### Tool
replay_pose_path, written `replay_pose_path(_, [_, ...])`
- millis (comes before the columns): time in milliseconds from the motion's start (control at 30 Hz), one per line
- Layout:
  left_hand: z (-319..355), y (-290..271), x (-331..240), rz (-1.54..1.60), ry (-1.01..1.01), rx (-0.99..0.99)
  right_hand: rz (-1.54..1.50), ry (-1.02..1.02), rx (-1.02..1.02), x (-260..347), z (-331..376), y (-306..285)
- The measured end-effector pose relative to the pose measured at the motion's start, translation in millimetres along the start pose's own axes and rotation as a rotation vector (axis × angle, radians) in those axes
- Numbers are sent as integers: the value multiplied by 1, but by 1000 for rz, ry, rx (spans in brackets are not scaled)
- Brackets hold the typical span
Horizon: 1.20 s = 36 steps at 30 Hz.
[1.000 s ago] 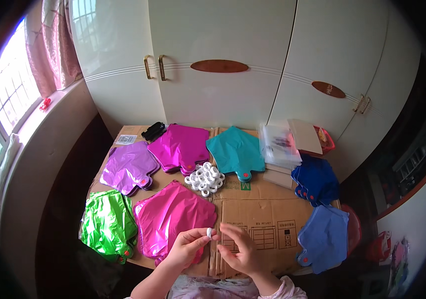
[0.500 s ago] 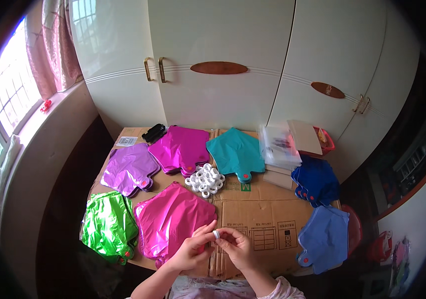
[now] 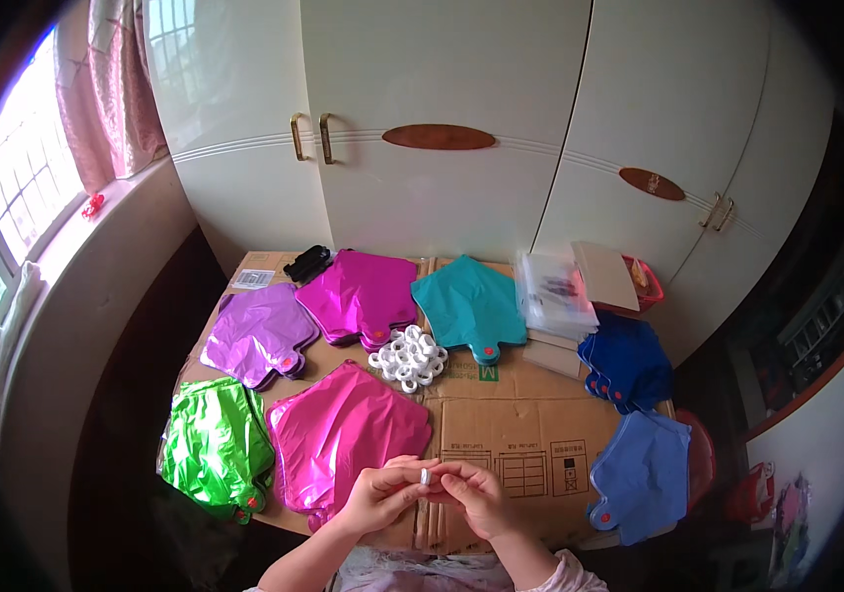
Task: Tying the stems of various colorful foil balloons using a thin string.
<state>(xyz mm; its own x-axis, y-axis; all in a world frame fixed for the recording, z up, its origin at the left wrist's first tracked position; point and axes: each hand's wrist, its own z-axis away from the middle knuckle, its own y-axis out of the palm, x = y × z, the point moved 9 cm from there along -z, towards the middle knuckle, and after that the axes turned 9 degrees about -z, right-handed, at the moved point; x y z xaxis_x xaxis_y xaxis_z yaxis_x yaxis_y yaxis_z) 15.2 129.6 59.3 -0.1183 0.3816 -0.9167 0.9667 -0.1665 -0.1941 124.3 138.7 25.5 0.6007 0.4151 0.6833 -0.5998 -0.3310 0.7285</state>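
Observation:
A small white ring-shaped roll [image 3: 426,477] is pinched between the fingertips of my two hands, above the near middle of the cardboard. My left hand [image 3: 374,496] grips it from the left with curled fingers. From the right, my right hand [image 3: 478,500] closes its thumb and fingers at the roll's other side. Similar white rolls [image 3: 409,359] lie in a loose pile farther back. Just behind my left hand is a stack of shiny pink flat foil balloons [image 3: 348,429], its near edge partly covered by that hand.
Stacks of foil balloons surround the pile: green [image 3: 215,444], lilac [image 3: 259,331], magenta [image 3: 361,296], teal [image 3: 471,301], dark blue [image 3: 631,363] and light blue [image 3: 644,469]. Clear plastic bags [image 3: 555,294] and a red basket [image 3: 651,283] stand back right, below a white wardrobe [image 3: 441,59].
Both hands have drawn closer together around the white roll, and it has turned between the fingertips. My left fingers, more extended before, are now curled in. The view has shifted slightly.

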Motion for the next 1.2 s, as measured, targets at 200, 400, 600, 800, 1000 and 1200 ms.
replay_pose_path(200, [7, -4, 11, 138, -220, -42, 66, 175, 7, -5, 15, -6])
replay_pose_path(400, [12, 14, 10, 171, -376, 302, 845, -500, 233, 59, 8, 43])
replay_pose_path(600, [11, 13, 11, 389, -339, 339, 878, -355, 265, 53, 1, 45])
replay_pose_path(800, [4, 7, 19, 543, -297, 189, 542, -159, 79, 36, -8, 21])
replay_pose_path(1000, [-19, -10, 18, 486, -238, 103, 657, -364, 3, 55, -13, 13])
replay_pose_path(1200, [-38, -3, 9, 354, -240, 101, 825, -540, -98, 68, -16, 16])
